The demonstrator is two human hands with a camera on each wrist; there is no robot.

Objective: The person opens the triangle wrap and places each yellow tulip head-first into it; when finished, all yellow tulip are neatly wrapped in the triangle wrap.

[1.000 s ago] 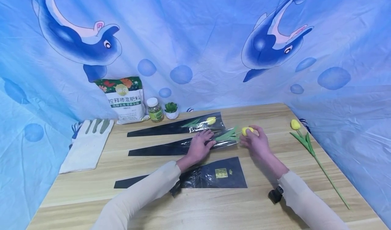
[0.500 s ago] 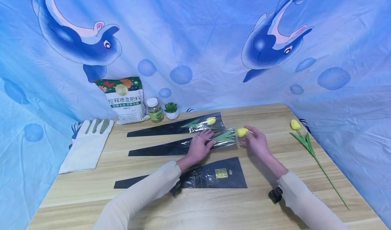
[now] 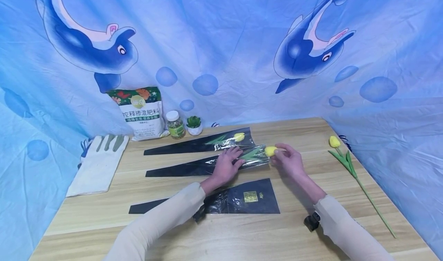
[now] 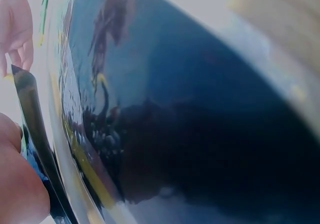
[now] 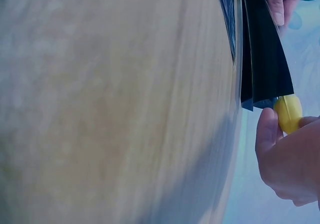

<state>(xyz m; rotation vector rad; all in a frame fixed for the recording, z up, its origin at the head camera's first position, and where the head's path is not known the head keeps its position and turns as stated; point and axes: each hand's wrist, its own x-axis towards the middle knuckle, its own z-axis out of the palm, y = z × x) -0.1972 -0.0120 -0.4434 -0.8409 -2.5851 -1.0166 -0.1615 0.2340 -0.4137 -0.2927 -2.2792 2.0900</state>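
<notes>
My right hand (image 3: 290,161) pinches the yellow head of an artificial tulip (image 3: 270,151) between thumb and fingers. Its green leaves lie inside the middle black flower sleeve (image 3: 183,169), seen through the clear front, and the head is at the sleeve's wide mouth. In the right wrist view, the yellow bloom (image 5: 288,113) sits right at the sleeve's open edge (image 5: 272,84). With fingers spread, my left hand (image 3: 225,168) rests on the middle sleeve. The tulip's lower stem is hidden.
Behind lies a sleeve (image 3: 180,145) holding another yellow tulip; in front, a sleeve (image 3: 238,199) with a gold label. A loose tulip (image 3: 360,180) lies right. White gloves (image 3: 97,168), a fertilizer bag (image 3: 143,116), a jar (image 3: 175,126) and a potted succulent (image 3: 194,126) stand or lie left and back.
My right hand has brought the tulip leftward, and its leaves have slid deeper into the middle sleeve. The yellow head has reached the sleeve's mouth. My left hand has stayed in place.
</notes>
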